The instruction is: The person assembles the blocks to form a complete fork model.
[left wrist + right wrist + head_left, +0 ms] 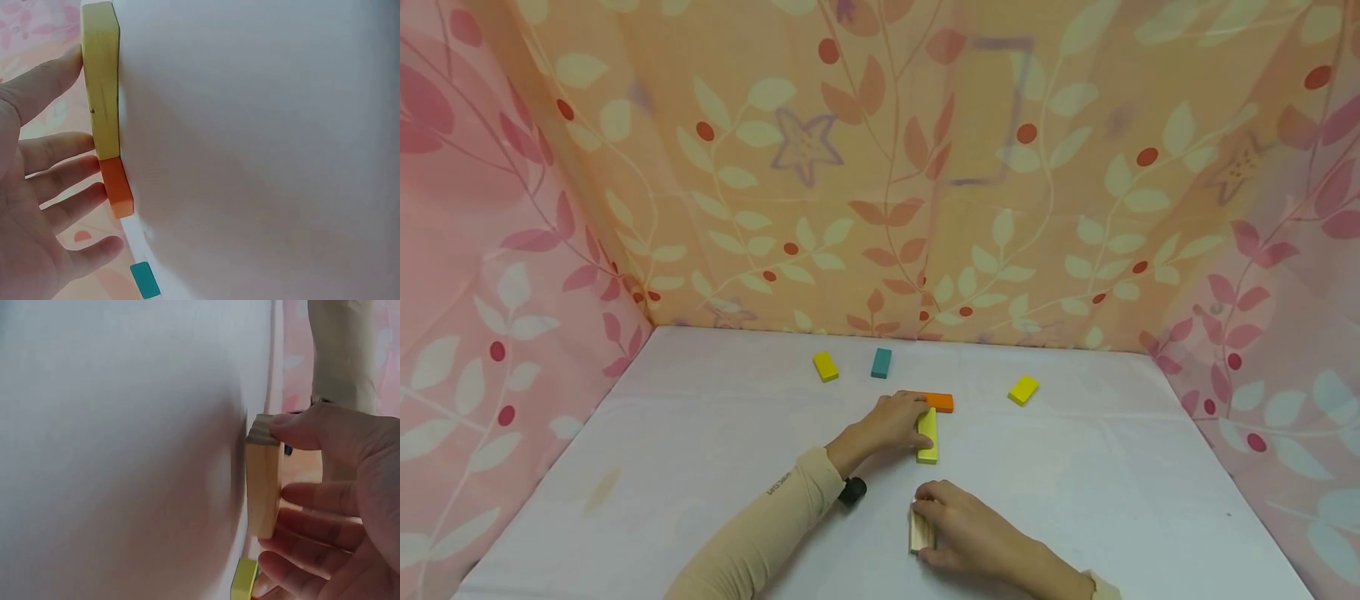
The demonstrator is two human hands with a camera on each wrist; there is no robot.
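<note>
1. The wooden block is found at the near middle of the desk, well apart from the orange block. It is gripped by the right hand, its near end pinned by the thumb and its side and far part met by the fingers; whether it is lifted slightly cannot be told.
2. The near yellow block lies farther on and is touched by the left hand, whose fingers are extended, not curled round it.
3. The step in hand is judged to be the positioning of these blocks. The wooden block is best kept level and lightly held, with fingertips kept off any face to be butted; the near yellow block is best steadied without being pushed.
4. The long axes of both run away from the person, roughly in line; the wooden block's grained end is turned toward the person.
5. The orange block is laid crosswise at the near yellow block's far end, seemingly in contact.
6. Beyond are seen a left yellow block, a teal block and, farther right, another yellow block.
</note>
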